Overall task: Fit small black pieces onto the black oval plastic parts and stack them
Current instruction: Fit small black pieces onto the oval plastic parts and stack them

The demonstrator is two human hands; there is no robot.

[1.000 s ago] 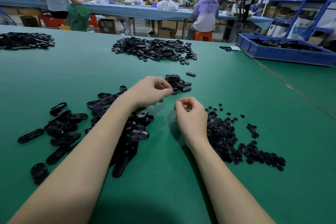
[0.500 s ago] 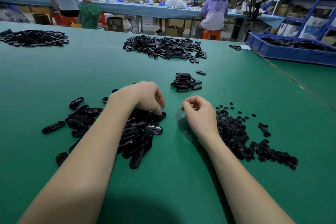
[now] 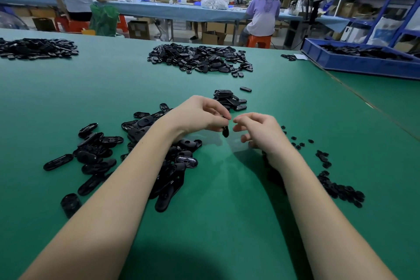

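- While L hand (image 3: 200,115) pinches a black oval part (image 3: 225,131) w/ curled fingers, part hangs betw. both hands.
- R hand (image 3: 259,130): fingers loosely curled; holding anything? can't tell.

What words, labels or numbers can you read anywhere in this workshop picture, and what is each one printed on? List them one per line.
"CHINA" then a second word, perhaps "NAS", too blurred to confirm: on the back of the purple T-shirt of the seated person.
Labels on the cardboard boxes under the far table: too small to read.
Black oval parts on the green table: no text visible.
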